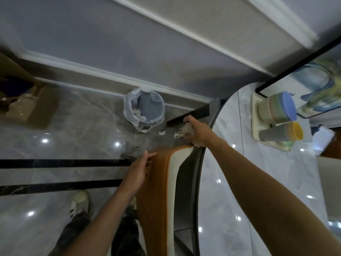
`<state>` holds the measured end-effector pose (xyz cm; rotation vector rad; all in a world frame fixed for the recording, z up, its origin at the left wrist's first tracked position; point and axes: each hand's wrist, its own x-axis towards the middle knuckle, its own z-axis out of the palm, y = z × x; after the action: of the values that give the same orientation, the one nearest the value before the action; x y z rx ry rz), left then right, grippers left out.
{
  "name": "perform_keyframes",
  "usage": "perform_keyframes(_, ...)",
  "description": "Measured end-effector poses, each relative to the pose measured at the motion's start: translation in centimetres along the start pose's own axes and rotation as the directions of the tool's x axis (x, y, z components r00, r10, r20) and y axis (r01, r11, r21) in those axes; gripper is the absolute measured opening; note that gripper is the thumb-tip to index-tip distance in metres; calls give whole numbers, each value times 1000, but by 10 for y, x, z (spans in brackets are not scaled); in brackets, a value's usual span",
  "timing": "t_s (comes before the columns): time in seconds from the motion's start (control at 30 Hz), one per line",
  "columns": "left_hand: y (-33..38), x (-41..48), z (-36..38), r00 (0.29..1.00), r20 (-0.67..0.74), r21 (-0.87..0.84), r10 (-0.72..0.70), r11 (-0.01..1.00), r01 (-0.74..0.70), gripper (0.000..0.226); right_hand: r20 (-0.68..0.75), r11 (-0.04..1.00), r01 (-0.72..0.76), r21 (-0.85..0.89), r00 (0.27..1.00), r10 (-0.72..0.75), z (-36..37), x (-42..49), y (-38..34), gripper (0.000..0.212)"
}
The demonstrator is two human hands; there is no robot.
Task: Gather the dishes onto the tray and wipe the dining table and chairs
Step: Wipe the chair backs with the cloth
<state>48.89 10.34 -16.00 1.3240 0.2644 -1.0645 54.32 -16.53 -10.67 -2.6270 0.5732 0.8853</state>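
An orange and white chair (162, 182) stands pushed against the round grey dining table (227, 163). My left hand (137, 170) rests with straight fingers on the chair's orange back. My right hand (195, 131) grips a crumpled white tissue (182, 131) just past the top corner of the chair back. On the table's far side a cream tray (255, 115) holds stacked coloured cups (280, 107) lying on their sides, with a yellow-rimmed stack (284, 134) beside them.
A bin (144, 110) lined with a white bag stands on the floor by the wall, with tissue scraps (162, 133) beside it. A cardboard box (27, 100) sits at the left. A framed picture (317, 85) leans at the table's far edge. My shoes (79, 202) are below.
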Motion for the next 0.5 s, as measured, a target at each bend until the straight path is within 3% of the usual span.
perform_keyframes(0.1, -11, 23, 6, 1000, -13, 26, 1, 1000, -1, 55, 24, 999, -17, -30, 1000, 18, 2, 14, 10, 64)
perform_keyframes(0.2, -18, 40, 8, 1000, -19, 38, 21, 999, -20, 65, 99, 996, 7, -90, 995, 2, 2, 29, 17, 51)
perform_keyframes(0.3, -25, 51, 10, 999, -40, 22, 30, 999, -29, 59, 243, 980, 52, -190, 970, -4, 4, 40, 16, 42)
perform_keyframes(0.5, -45, 61, 2, 995, -69, -49, -77, 996, 74, 52, 341, 959, 90, -270, 940, 7, 4, 41, -18, 37)
